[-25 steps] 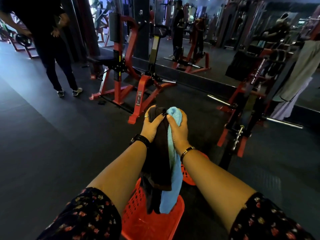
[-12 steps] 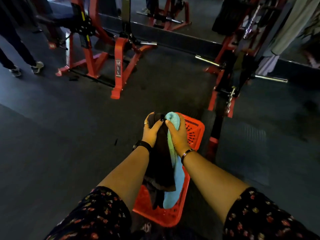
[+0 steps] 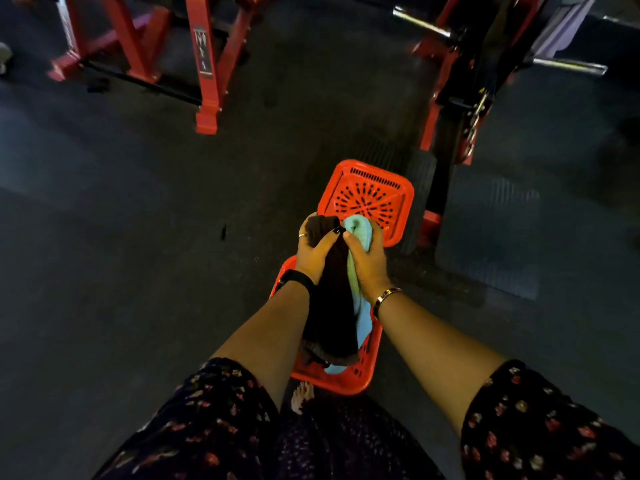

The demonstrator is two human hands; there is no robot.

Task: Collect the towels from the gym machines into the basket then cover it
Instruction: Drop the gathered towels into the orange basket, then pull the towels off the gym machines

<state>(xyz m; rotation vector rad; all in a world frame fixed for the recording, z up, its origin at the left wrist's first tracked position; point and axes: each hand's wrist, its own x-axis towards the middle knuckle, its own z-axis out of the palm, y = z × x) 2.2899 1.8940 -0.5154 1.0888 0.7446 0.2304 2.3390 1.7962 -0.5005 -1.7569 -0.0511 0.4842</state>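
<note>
My left hand (image 3: 314, 252) grips a dark brown towel (image 3: 331, 306) and my right hand (image 3: 367, 263) grips a light blue towel (image 3: 360, 232). Both towels hang side by side, their lower ends down inside the red plastic basket (image 3: 349, 381) on the floor right below my arms. Just beyond the basket lies its red perforated lid (image 3: 367, 195), flat on the floor. My hands hide most of the basket's inside.
A red gym machine frame (image 3: 206, 64) stands at the upper left. Another red and black machine (image 3: 460, 109) with chrome bars stands at the upper right, close behind the lid. Dark rubber floor surrounds the basket. My bare foot (image 3: 302, 396) is beside the basket's near edge.
The view has tipped downward to the floor. Both hands, holding the towels throughout, have lowered them toward the basket, and the lid has come fully into sight.
</note>
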